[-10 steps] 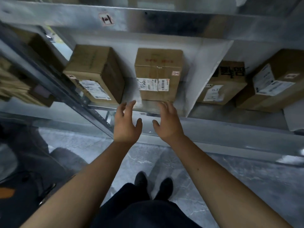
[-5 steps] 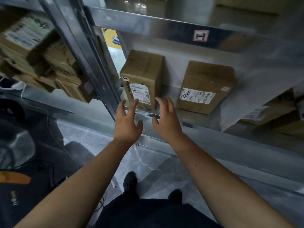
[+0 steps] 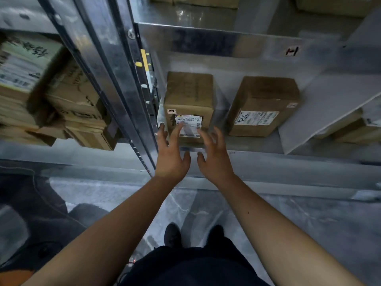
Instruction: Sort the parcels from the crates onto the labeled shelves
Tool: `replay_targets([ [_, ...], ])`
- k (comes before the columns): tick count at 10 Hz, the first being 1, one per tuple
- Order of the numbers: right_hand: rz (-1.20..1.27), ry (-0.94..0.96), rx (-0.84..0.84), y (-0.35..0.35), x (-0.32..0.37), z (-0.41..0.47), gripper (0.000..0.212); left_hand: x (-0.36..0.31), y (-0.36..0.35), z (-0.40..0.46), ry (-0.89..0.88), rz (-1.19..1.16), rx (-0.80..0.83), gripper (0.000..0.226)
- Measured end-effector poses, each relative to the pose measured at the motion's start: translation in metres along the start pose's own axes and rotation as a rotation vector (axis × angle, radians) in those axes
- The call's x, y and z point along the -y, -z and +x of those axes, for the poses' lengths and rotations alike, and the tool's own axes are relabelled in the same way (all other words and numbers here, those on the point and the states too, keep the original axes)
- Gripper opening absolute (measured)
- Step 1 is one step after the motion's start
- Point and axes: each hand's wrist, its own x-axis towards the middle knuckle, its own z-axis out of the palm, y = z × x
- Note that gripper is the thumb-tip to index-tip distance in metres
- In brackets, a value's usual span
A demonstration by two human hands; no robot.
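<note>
Both hands reach toward a metal shelf (image 3: 268, 162) with fingers spread wide and holding nothing. The left hand (image 3: 171, 155) and right hand (image 3: 214, 159) sit side by side, thumbs nearly meeting, in front of a tall cardboard parcel (image 3: 188, 93) that stands at the left end of the shelf, just beside the steel upright (image 3: 115, 79). Whether the fingertips touch its white shipping label (image 3: 188, 125) cannot be told; they overlap it and are blurred. A second parcel (image 3: 266, 100) stands to the right, apart from the first, with a grey divider panel (image 3: 321, 108) leaning further right. A shelf tag (image 3: 292, 51) marks the beam above. Stacked boxes (image 3: 61, 104) fill the neighbouring bay on the left.
</note>
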Motion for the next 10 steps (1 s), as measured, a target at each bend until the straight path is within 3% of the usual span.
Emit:
replay_targets([
  [2, -0.034, -0.059, 0.042, 0.000, -0.001, 0.003, 0.082, 0.002, -0.002, 0.007, 0.022, 0.006, 0.032, 0.105],
  [10, -0.047, -0.044, 0.001, 0.006, -0.003, 0.007, 0.088, 0.012, -0.005, 0.014, 0.019, 0.010, 0.027, 0.100],
])
